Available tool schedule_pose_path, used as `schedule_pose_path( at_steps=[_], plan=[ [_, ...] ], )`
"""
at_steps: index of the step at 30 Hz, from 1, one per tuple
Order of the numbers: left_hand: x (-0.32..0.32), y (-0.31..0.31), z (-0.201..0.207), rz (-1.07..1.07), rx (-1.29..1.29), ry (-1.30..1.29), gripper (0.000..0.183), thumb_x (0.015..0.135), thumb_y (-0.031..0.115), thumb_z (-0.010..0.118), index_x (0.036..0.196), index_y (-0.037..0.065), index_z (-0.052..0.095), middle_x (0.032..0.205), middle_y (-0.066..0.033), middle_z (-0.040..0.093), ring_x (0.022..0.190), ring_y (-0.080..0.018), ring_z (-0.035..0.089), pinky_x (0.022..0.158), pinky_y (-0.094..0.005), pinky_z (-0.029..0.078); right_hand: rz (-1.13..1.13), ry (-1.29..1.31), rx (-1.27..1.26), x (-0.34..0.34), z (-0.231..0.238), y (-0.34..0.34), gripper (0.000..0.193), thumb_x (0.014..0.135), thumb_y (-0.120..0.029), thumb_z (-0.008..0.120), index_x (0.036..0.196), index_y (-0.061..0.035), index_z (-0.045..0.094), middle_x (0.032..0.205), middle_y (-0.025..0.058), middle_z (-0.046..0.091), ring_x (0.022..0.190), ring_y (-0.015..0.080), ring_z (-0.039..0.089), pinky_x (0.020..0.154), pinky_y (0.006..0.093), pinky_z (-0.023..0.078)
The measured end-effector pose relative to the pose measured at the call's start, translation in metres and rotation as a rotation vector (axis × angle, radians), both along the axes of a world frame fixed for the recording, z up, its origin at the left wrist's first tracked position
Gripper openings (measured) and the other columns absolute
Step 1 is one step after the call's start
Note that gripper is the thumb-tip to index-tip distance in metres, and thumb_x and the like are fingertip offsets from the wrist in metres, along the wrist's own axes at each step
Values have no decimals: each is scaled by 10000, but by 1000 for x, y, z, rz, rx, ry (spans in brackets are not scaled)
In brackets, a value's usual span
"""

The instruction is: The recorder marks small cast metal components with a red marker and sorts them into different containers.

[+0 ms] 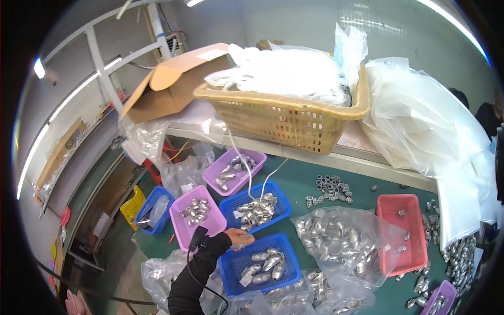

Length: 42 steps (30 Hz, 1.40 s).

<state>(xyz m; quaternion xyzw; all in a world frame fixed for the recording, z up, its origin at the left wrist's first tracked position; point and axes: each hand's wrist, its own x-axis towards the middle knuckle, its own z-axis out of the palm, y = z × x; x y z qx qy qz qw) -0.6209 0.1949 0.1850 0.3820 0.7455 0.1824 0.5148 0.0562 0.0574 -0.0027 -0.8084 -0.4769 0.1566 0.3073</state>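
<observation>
I see my left hand at the far edge of the near blue basket (262, 289), its fingers (234, 234) apparently curled snugly around a silvery metal piece (244, 241); the left hand (239, 238) probably grips low to keep it from slipping. My right hand is out of view, so I cannot tell its state. Similar metal parts (272, 260) lie inside that basket, its walls likely stopping them rolling, while right of it a clear bag (336, 236) seems to keep a bulk lot together on the surface (362, 184).
</observation>
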Motion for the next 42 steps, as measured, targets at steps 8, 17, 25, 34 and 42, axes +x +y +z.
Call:
schedule_pose_path(
  at_steps=[8,17,25,34,42],
  plan=[
    [-27,118,-61,-104,269,479,263,725,292,510,900,102,559,766,-115,586,736,-282,547,639,-328,427,-119,-145,-220,46,-5,-8,152,702,-167,526,790,-47,556,591,95,517,514,177,441,513,311,389],
    [-33,145,-120,-595,350,1028,383,724,322,444,1085,191,439,1119,-78,436,1037,-238,421,796,-456,342,40,-225,-379,21,1,-2,150,726,-139,507,822,-51,579,589,53,518,516,139,433,490,296,385],
    [-34,127,-111,-414,371,1116,413,592,147,581,980,97,453,908,-100,520,828,-252,511,708,-377,366,-71,-21,-356,18,-2,-14,216,720,-210,514,828,-37,585,591,85,532,526,165,465,522,324,397],
    [27,19,24,-239,785,375,462,581,-2,582,1024,36,457,992,-129,496,896,-261,496,786,-302,378,-89,11,-301,30,-21,-38,207,704,-154,502,827,3,558,528,110,498,440,185,416,473,342,368],
    [38,-10,52,-186,878,255,429,594,1,594,1003,26,467,961,-112,510,907,-228,497,773,-279,377,-86,-23,-316,42,-34,-64,235,701,-169,512,829,25,544,605,124,530,541,214,460,542,349,378]
  ],
)
